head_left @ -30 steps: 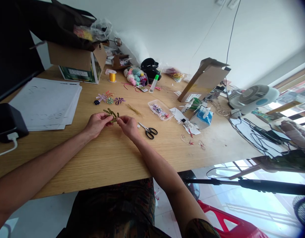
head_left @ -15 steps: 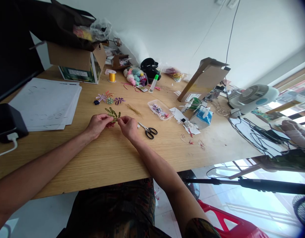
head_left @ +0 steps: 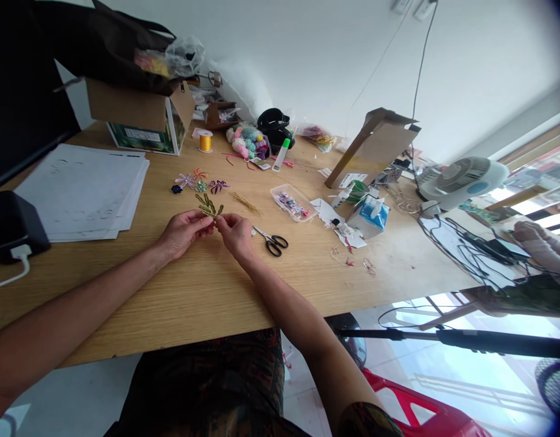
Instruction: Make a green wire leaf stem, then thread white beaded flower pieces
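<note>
My left hand [head_left: 182,229] and my right hand [head_left: 235,232] meet over the wooden table [head_left: 207,291], both pinching the stem of a small green wire leaf sprig [head_left: 207,206] that sticks up and away from the fingers. Just beyond it lie several small wire flowers [head_left: 200,181], purple, orange and green. A thin bundle of gold wire [head_left: 246,202] rests to the right of the sprig. Black-handled scissors [head_left: 271,240] lie on the table close to my right hand.
A stack of white paper [head_left: 86,188] lies at the left, with a cardboard box [head_left: 138,118] and yellow thread spool [head_left: 205,141] behind. A clear bead box [head_left: 292,202], blue tissue pack [head_left: 369,217], tilted cardboard [head_left: 371,149], fan [head_left: 462,178] and cables [head_left: 466,246] crowd the right. Another person's hand [head_left: 541,243] shows at far right.
The sprig has turned from lying nearly flat between my hands to pointing more upright and away. Both hands have stayed in place, fingers working at its stem.
</note>
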Motion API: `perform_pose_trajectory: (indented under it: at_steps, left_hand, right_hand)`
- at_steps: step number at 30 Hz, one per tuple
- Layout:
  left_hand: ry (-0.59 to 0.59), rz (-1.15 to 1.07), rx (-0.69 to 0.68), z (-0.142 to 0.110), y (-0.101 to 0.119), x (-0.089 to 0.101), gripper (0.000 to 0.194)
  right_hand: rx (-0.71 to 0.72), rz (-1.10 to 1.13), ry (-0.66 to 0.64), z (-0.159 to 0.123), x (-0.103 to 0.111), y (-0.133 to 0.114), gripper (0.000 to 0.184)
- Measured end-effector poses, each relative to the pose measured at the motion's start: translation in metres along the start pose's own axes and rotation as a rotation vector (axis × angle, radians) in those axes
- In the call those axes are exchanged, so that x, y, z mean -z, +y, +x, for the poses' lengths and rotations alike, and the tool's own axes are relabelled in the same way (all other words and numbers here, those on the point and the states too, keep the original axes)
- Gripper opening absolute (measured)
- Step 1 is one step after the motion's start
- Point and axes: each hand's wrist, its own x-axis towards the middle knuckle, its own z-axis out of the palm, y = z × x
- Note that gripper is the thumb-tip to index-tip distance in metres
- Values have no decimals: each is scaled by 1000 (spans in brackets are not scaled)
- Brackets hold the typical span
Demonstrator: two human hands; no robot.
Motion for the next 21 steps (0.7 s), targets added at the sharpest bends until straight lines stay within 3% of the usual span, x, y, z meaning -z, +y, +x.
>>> perform_pose_trajectory:
  at_steps: [10, 16, 21]
  left_hand:
    - [115, 192, -82, 4, 6, 4, 21]
    - [53, -11, 57, -3, 1, -5, 33]
    - [77, -24, -15, -4, -5, -8, 32]
  right_hand:
    - [42, 120, -12, 8, 2, 6, 14]
    - [-14, 207, 17, 4, -1, 1, 11]
    - [5, 75, 38, -1, 1, -4, 17]
